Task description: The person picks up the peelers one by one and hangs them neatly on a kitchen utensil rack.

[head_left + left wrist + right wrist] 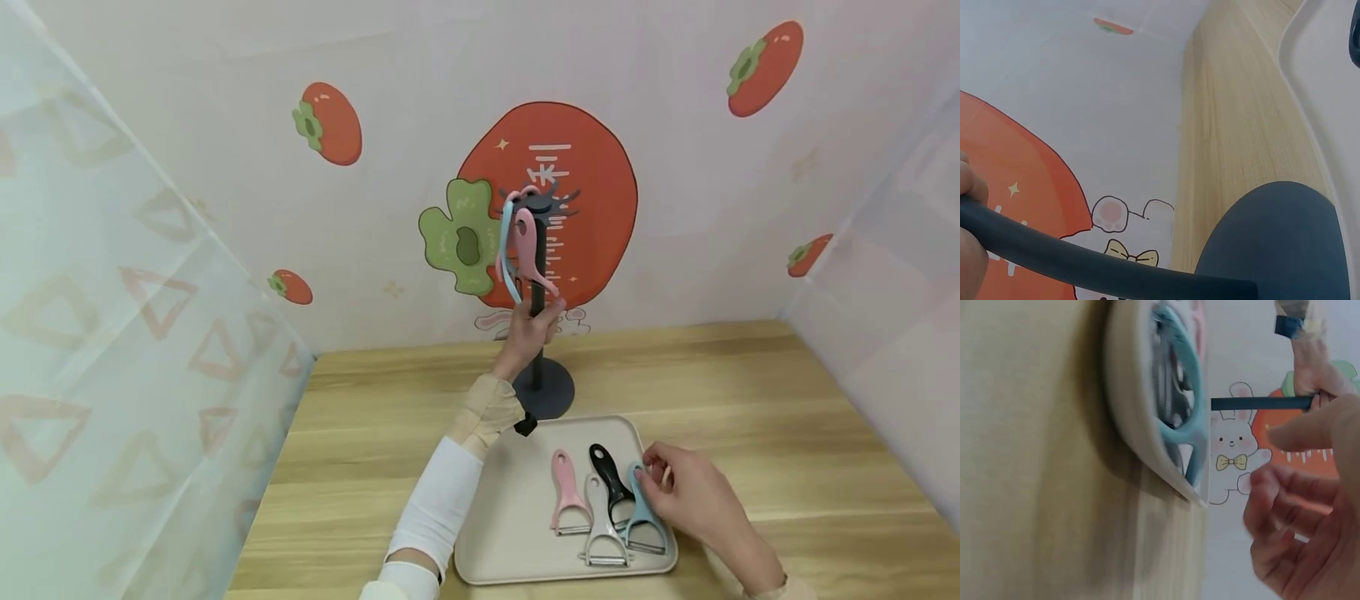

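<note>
My left hand (528,333) grips the pole of a dark stand (551,396) with hooks at its top. A hanging pink peeler (527,242) and a light blue peeler (506,242) are on the hooks, just above that hand. My right hand (693,492) hovers at the right rim of a beige tray (498,508), its thumb over the handle of a blue peeler (642,510). In the right wrist view the loosely bent fingers (1266,494) appear apart from that peeler. Beside it on the tray lie black (611,473), white (598,508) and pink (564,479) peelers.
The tray stands on a wooden table (360,467), in front of the stand's round base. Behind is a printed wall sheet (690,250) with persimmon pictures. Pale sheets hang at the left (150,375) and right (900,250) sides.
</note>
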Action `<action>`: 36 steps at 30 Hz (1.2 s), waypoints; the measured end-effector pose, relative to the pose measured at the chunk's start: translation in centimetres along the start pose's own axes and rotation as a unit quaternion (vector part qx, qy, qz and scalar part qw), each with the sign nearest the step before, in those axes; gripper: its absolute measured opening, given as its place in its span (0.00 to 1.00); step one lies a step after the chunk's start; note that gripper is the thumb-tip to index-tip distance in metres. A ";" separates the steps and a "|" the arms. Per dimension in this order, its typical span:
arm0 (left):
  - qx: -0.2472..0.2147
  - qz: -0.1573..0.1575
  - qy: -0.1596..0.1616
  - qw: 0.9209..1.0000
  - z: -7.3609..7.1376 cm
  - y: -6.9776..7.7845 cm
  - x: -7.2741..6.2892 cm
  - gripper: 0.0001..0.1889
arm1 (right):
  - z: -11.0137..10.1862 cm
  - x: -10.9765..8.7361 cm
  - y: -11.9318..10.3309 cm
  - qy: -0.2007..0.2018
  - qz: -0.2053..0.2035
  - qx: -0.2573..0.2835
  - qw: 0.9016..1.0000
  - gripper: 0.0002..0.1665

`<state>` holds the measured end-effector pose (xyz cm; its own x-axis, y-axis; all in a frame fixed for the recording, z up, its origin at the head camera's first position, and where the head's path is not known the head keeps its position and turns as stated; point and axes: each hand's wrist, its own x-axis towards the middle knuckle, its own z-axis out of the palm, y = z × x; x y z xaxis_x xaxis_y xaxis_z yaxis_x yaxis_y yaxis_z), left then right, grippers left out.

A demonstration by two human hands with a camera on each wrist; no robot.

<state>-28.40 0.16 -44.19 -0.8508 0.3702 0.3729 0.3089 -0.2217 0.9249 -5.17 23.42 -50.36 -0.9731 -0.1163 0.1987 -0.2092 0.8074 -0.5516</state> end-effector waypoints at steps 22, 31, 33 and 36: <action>0.011 0.003 0.012 1.000 0.0 -0.4 -0.2 0.29 | 1.8 -1.2 -2.0 -0.086 0.097 -0.084 0.988 0.19; 0.013 0.008 0.012 1.000 0.1 -0.3 0.0 0.30 | 1.9 -1.1 -2.7 -0.096 0.120 -0.108 0.982 0.18; 0.012 0.005 0.011 1.000 0.1 -0.2 0.0 0.30 | 1.8 -1.0 -2.7 -0.110 0.133 -0.107 0.979 0.18; 0.013 0.005 0.011 1.000 0.0 -0.2 -0.2 0.30 | 1.6 -1.0 -2.7 -0.128 0.148 -0.100 0.976 0.18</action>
<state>-28.33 0.16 -44.45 -0.8561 0.3488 0.3814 0.3286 -0.2022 0.9226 -3.81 20.43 -50.33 -0.9857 0.0202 -0.1676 0.0833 0.9216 -0.3792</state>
